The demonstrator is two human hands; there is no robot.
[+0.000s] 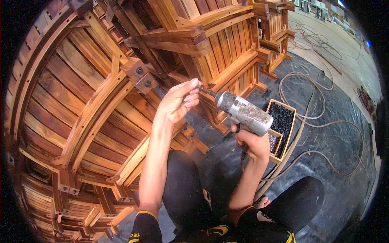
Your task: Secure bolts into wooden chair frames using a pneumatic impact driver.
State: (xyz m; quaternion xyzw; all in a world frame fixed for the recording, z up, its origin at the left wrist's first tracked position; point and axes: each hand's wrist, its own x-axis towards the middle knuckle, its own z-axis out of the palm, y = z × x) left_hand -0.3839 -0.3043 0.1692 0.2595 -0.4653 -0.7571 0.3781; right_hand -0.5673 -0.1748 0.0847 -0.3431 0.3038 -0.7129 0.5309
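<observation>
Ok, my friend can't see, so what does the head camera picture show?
A person's right hand holds a silver air-powered driver by its grip, its tip aimed at slatted wooden furniture. The left hand pinches its fingers together at the tool's tip. A wooden box of small dark screws and hoses lie on the floor.

The pneumatic screwdriver (pixel 243 114) (silver, dust-coated body) is held nearly level, its bit against the slatted wooden furniture frame (pixel 101 101), air hose trailing below.

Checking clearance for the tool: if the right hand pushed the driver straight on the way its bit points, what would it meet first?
Probably the left hand's fingertips at the bit of the driver held by the right hand; just beyond lies the wooden furniture frame. Depth is unclear.
</observation>
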